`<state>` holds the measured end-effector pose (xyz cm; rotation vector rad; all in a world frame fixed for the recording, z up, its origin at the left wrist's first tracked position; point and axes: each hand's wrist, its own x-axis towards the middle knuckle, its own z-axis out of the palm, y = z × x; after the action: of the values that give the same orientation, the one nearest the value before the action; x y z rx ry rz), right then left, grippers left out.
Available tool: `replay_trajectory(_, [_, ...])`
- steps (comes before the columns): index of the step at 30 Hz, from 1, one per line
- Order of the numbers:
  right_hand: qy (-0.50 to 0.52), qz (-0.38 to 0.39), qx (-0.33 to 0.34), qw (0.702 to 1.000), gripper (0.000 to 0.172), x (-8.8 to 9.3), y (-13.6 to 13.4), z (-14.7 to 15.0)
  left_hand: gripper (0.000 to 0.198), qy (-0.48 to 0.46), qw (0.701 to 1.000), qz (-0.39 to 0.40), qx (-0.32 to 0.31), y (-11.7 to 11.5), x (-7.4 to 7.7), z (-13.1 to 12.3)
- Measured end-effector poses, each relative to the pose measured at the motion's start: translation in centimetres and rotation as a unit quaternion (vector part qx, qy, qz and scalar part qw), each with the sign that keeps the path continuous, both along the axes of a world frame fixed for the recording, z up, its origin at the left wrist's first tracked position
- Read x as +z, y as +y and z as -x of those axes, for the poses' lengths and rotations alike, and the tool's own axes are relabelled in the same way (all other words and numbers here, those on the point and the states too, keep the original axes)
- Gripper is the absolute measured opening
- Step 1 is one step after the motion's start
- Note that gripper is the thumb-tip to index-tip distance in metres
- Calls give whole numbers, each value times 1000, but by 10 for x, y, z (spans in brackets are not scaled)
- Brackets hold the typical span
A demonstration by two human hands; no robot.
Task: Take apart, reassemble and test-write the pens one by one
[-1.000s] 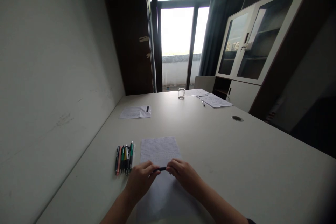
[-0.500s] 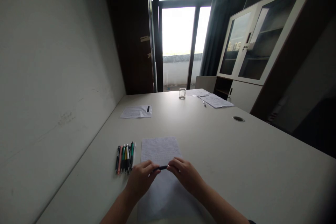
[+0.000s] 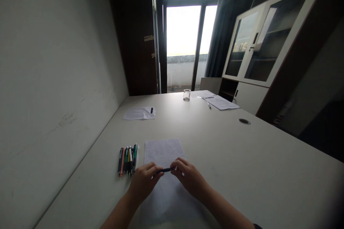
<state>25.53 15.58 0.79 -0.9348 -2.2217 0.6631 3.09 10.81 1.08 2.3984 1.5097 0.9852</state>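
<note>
A dark pen lies sideways between my two hands, above a lined sheet of paper. My left hand pinches its left end between thumb and fingers. At the other end, the fingertips of my right hand are closed round the pen. Both ends are partly hidden by my fingers. Just left of my left hand, several pens in black, pink, green, yellow and white lie side by side on the white table. My hands and forearms cover part of the paper.
Farther back on the left lies a printed sheet with a small black strip. A clear glass jar stands near the far edge, beside loose papers and a pen. A round cable hole sits at the right. A wall borders the left side.
My right fingers have shifted slightly on the pen's right end, with a gap now showing between them. The pen is still held between both hands.
</note>
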Motion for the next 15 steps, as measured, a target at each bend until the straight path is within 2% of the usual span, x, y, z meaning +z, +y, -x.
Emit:
replay_trajectory(1, [7, 6, -1, 1000, 8, 0, 0, 0, 12, -3, 1000, 0, -1, 0, 0, 0])
replay_trajectory(4, [11, 16, -9, 1000, 19, 0, -1, 0, 13, -5, 1000, 0, -2, 1, -2, 0])
replay_trajectory(6, [-5, 6, -10, 1000, 13, 1, -1, -1, 13, 0, 1000, -2, 3, 2, -3, 0])
replay_trajectory(9, [-19, -10, -4, 1000, 21, 0, 0, -2, 12, 12, 1000, -8, 9, 1, -4, 1])
replay_trajectory(12, [2, -11, -4, 1000, 6, -2, 0, -1, 12, 14, 1000, -10, 5, 0, -4, 1])
replay_trajectory(15, [16, -5, -3, 1000, 20, -2, -1, 0, 13, 14, 1000, -5, 4, -1, -3, 2])
